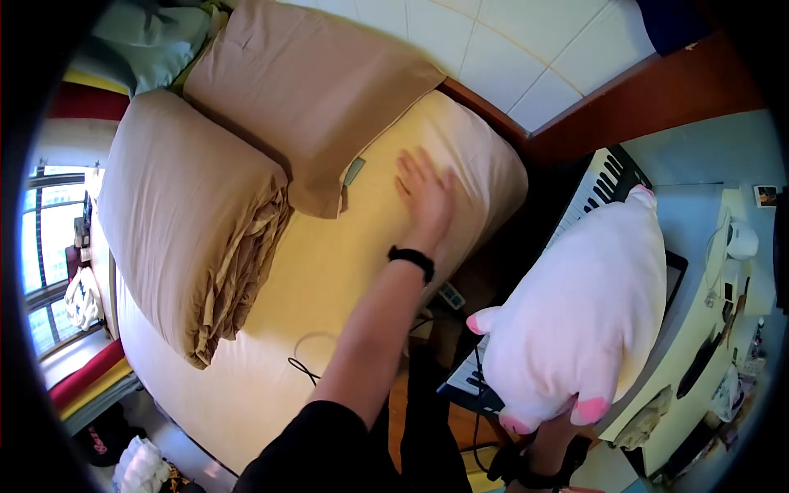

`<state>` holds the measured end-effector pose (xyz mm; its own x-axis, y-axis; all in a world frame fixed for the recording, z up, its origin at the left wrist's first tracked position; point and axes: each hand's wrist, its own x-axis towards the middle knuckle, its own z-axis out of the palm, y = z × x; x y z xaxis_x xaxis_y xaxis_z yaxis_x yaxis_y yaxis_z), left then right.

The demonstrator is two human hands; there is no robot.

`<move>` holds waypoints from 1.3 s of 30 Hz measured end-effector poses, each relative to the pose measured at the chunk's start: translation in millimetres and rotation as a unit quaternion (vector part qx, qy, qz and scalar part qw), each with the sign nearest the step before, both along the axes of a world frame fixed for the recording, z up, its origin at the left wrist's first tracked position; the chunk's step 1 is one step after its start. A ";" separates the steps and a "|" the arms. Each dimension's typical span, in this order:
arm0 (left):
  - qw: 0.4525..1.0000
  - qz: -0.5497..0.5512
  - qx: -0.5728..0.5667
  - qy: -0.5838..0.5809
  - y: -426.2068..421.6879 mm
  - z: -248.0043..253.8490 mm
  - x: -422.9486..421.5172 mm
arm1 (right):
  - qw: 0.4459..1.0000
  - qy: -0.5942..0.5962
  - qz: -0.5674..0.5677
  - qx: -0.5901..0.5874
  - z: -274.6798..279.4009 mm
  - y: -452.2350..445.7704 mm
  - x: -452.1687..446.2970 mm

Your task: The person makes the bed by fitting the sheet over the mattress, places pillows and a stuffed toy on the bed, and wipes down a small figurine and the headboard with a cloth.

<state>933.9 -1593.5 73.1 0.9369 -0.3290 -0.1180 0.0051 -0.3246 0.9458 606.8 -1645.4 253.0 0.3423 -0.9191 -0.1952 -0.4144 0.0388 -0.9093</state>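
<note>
While the left hand (426, 195), fingers spread and empty, is palm-down at the bed (316, 267), perhaps for balance, the right hand (554, 440), too hidden to tell its grip, seems to support the plush toy (583, 304) over the keyboard (593, 191).

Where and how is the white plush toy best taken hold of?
Probably grip the plush toy around its broad middle, coming from above onto both flanks: its rounded upper side is uncovered, and the short, pink-tipped legs offer less to hold.

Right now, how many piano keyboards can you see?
1: the keyboard, right of the bed. Both ends show; its middle is hidden behind the stuffed toy.
</note>
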 end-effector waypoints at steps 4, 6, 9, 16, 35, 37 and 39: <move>0.939 -0.325 0.041 -0.107 -56.0 18.0 -79.9 | 1.000 0.010 -0.009 0.028 -3.3 10.3 -13.4; 0.933 -0.336 0.104 0.072 -85.3 -3.5 -68.5 | 0.999 0.014 -0.007 0.029 -4.2 8.4 -14.0; 0.969 -0.126 0.045 -0.206 -43.9 -32.0 -5.5 | 0.999 0.008 -0.006 0.033 -10.1 1.1 -6.6; 0.810 -0.218 0.261 -0.478 -78.2 -39.6 23.1 | 0.999 0.003 0.007 0.050 -20.0 -0.1 7.3; 0.857 -0.304 0.162 -0.383 -102.9 -59.7 -4.1 | 0.992 0.062 0.053 -0.098 -2.1 15.6 64.5; 0.925 -0.223 0.062 -0.300 -53.2 -29.4 -9.6 | 0.987 0.034 0.121 -0.100 9.4 5.1 85.3; 0.975 -0.174 -0.070 -0.122 10.8 -17.3 1.9 | 0.978 -0.004 0.183 -0.105 18.8 5.7 117.6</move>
<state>935.8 -1582.8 55.8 0.7608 -0.6279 0.1639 -0.3135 -0.1346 0.9400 724.3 -1639.7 271.8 0.6559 -0.7548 -0.0119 -0.3585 -0.2975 -0.8849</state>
